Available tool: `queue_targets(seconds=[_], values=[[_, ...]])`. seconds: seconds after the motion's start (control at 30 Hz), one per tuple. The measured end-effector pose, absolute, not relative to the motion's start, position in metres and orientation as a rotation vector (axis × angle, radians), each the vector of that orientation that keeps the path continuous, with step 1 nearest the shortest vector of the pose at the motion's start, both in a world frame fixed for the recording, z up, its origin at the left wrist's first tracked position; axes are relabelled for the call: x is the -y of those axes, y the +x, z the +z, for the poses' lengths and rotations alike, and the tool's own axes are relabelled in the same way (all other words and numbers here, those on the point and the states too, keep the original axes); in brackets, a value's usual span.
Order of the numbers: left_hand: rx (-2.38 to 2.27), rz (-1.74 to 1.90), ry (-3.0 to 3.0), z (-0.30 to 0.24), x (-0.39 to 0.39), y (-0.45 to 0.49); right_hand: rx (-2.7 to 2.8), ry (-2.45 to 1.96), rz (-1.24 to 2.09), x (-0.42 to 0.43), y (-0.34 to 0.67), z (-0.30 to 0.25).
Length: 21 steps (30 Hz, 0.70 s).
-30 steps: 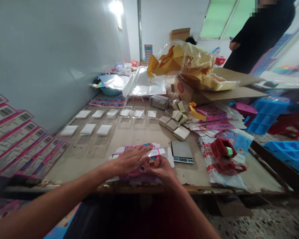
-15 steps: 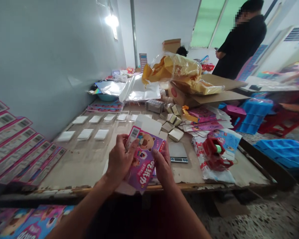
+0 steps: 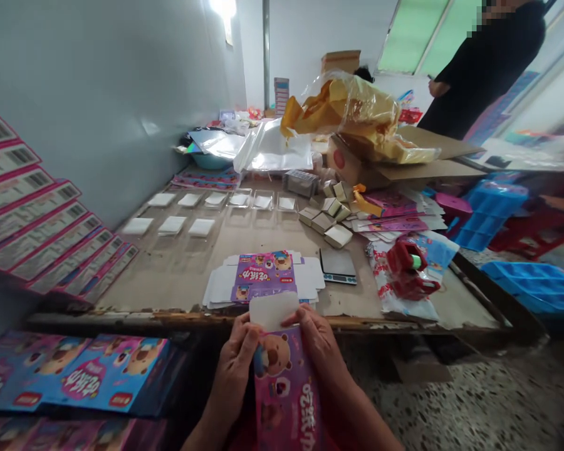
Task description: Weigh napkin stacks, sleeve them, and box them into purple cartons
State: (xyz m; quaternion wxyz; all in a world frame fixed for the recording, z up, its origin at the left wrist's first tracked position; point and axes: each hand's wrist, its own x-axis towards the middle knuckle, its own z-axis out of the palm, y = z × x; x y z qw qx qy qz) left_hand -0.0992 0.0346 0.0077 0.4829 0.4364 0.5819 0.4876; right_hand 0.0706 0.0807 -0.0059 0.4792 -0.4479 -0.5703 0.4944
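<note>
A pink and purple cardboard box (image 3: 286, 382) printed with a bear is held low, in front of the table's edge. Its white end flap (image 3: 273, 310) stands up at the top. My left hand (image 3: 239, 357) grips the box's left side near that flap. On the other side my right hand (image 3: 319, 341) has its fingers closed at the flap's right corner. Just beyond them lies a stack of flat unfolded boxes (image 3: 264, 275), purple print on top with white flaps spread out. A small digital scale (image 3: 338, 266) sits right of this stack.
Clear trays with white paper stacks (image 3: 201, 227) stand in rows at left. A red tape dispenser (image 3: 407, 266) rests on a bag at right. Finished boxes (image 3: 51, 225) are stacked by the wall, others (image 3: 108, 373) below left. Behind stands a person in black (image 3: 493, 69).
Both hands have drawn the box down toward me, off the tabletop area, and turned it more upright. The stack of flat boxes now shows. The view has tilted and shifted slightly.
</note>
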Motion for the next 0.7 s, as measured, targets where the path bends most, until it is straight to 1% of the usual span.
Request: queue_targets(seconds=[0.13,0.23,0.3,0.37,0.53,0.7], values=[[-1.345,1.230,1.013,-0.004,-0.039,-0.101,1.276,-1.112,1.223,-0.072,0.080,-0.022],[-1.366,1.160,1.302,-0.005,-0.040,-0.102,1.308,-1.137,1.232,-0.066,0.097,-0.023],[-1.325,1.059,1.461,0.002,-0.042,-0.102,1.405,-1.095,1.238,-0.063,0.110,-0.016],[-1.305,0.986,1.484,0.014,-0.047,-0.099,1.450,-1.068,1.256,-0.063,0.120,-0.006],[-1.352,0.735,1.342,0.043,-0.062,-0.082,1.238,-1.137,1.430,-0.061,0.132,0.004],[-1.429,0.647,1.727,0.060,-0.076,-0.076,1.145,-1.038,1.468,-0.061,0.132,-0.006]])
